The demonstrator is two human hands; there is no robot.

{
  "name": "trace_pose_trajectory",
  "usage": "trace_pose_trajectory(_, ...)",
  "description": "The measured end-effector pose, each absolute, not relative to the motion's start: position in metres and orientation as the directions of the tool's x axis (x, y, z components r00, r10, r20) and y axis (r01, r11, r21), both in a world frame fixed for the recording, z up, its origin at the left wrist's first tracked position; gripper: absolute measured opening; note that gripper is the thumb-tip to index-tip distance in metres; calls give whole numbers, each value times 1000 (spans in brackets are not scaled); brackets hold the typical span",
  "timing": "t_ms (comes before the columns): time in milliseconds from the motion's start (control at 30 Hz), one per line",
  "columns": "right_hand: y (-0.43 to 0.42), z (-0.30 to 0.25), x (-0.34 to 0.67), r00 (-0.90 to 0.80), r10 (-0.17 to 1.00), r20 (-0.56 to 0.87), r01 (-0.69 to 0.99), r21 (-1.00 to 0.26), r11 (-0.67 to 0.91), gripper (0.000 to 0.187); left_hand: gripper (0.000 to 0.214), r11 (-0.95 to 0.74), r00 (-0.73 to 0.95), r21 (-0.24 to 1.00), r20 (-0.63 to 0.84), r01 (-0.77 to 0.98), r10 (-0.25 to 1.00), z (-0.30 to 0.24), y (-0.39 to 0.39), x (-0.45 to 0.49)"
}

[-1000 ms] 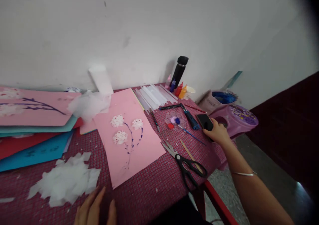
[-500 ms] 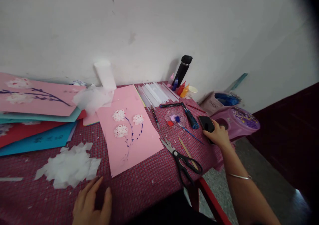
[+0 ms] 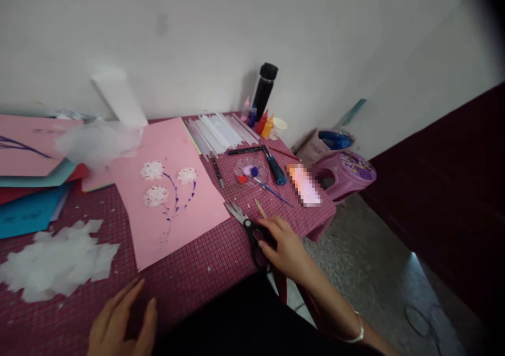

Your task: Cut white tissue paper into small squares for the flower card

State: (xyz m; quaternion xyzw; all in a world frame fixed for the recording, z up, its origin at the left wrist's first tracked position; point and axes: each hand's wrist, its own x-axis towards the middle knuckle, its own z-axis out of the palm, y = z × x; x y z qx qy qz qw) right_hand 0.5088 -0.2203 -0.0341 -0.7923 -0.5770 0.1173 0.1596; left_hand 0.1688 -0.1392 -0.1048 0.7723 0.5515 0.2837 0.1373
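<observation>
My right hand lies over the black handles of the scissors near the table's front edge, its fingers curled on them; the blades point away to the left. A thin wooden stick rests just behind the hand. My left hand lies flat on the red checked tablecloth at the bottom, fingers apart and holding nothing. Between the hands is a pink sheet with white tissue flowers and purple stems. A pile of white tissue pieces sits left of my left hand.
A lit phone lies at the table's right corner, beside a paint palette, a brush and pens. White sticks, small paint bottles and a black flask stand by the wall. Coloured sheets are stacked left. A purple stool stands beyond the table.
My right hand left the phone at the table's corner and came back to the scissors. The phone's screen now glows. The view swung to the right; my left hand stayed flat.
</observation>
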Motion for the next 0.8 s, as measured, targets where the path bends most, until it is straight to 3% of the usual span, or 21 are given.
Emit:
trace_pose_trajectory(100, -229, -42, 487, 281, 960, -8, 850, -462, -253, 50, 37, -422, 315, 518, 285, 744, 905, -103, -149, 170)
trace_pose_trajectory(667, -217, -55, 487, 295, 952, 80, 845, -486, -221, 55, 27, -544, 416, 458, 356, 703, 837, -96, -149, 185)
trace_pose_trajectory(800, -229, -63, 529, 328, 931, 161, 835, -510, -207, 62, 24, -514, 379, 525, 350, 678, 857, -103, -146, 180)
